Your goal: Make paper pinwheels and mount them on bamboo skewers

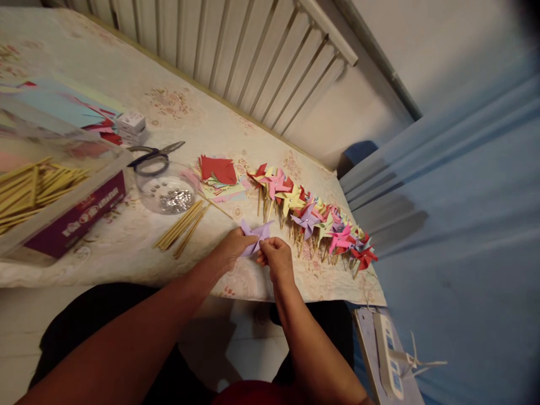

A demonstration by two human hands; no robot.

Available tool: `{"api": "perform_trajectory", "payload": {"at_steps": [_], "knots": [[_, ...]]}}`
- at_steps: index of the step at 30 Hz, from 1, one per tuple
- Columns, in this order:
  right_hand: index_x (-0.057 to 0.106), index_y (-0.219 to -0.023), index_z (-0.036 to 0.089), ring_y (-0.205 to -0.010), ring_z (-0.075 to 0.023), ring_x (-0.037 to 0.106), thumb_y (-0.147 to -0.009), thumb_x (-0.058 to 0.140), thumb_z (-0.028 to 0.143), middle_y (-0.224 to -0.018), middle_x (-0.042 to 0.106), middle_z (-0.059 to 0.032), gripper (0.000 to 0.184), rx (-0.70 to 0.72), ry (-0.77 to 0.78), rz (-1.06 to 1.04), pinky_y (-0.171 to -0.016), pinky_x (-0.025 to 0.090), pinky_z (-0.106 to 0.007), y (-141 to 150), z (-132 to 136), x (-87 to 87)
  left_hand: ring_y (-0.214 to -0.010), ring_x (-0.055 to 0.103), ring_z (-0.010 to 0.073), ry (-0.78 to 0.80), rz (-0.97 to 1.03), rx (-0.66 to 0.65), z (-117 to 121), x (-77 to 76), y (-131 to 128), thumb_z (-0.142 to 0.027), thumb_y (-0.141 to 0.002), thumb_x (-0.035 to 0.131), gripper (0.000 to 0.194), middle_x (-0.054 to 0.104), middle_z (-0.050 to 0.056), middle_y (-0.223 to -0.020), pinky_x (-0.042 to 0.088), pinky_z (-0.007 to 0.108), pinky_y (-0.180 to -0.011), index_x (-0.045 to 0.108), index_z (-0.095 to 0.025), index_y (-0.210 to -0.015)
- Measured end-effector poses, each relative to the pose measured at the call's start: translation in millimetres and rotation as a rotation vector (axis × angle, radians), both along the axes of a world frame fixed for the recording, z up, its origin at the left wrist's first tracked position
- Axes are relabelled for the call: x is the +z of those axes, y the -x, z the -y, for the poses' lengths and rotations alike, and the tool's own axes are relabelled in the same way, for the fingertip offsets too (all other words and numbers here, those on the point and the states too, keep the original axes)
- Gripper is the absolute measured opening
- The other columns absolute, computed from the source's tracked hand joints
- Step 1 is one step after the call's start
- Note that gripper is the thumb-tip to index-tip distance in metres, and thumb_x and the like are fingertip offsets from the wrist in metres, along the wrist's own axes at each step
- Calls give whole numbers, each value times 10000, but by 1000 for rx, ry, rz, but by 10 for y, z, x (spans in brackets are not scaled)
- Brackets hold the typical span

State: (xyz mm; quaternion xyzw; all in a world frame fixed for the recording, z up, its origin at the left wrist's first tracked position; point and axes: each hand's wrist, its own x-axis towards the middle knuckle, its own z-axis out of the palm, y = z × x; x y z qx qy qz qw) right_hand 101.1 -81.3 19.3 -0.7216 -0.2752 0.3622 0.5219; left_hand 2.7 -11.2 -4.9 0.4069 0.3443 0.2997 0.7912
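Over the front part of the table I hold a purple paper pinwheel [251, 232], its corners folded toward the middle. My left hand [233, 246] is closed on its left side, thumb across the paper. With thumb and fingers pinched, my right hand [275, 256] meets the pinwheel's lower right side; anything small between those fingertips is hidden. A thin wooden stick [217, 207] lies beyond the pinwheel. To the left are a bundle of wooden sticks [182, 228] and a round clear dish [166, 194] with small shiny metal pieces.
Finished pinwheels [307, 220] crowd the table's right side. Paper squares [218, 170], scissors [154, 157] and small white boxes [130, 126] lie farther back. A clear plastic box [76, 216] of sticks stands left. A power strip [387, 357] sits lower right, by a blue curtain [455, 242].
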Motion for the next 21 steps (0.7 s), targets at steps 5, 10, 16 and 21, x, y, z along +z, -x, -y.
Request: {"api": "perform_trajectory", "payload": {"at_steps": [5, 10, 16, 21], "knots": [[544, -647, 200, -370, -103, 520, -628, 664, 355, -487, 601, 39, 197, -19, 9, 14, -350, 329, -191, -22, -3, -19, -512, 497, 115, 1, -24, 28, -6, 12, 0, -230, -578, 656, 169, 600, -15, -592, 348, 231, -510, 623, -125, -707], [536, -620, 204, -354, -99, 499, -623, 663, 340, -462, 583, 45, 186, -22, 12, 35, -349, 325, -194, -18, -1, -28, -513, 517, 125, -4, -46, 20, -8, 7, -10, -214, -588, 649, 157, 618, -3, -599, 365, 239, -513, 640, -123, -716], [534, -615, 203, -362, -100, 502, -618, 679, 351, -464, 592, 40, 207, 11, 5, 43, -363, 345, -198, -7, -9, 9, -516, 505, 122, -37, -67, 20, -28, -21, -18, -206, -572, 667, 135, 603, -13, -582, 360, 238, -525, 630, -129, -677], [533, -617, 204, -370, -105, 511, -610, 672, 346, -469, 596, 38, 199, 24, 15, 34, -364, 348, -201, -15, -15, 34, -523, 508, 125, -10, -47, 0, -34, -3, -7, -198, -565, 676, 147, 607, -10, -592, 366, 242, -536, 635, -128, -687]]}}
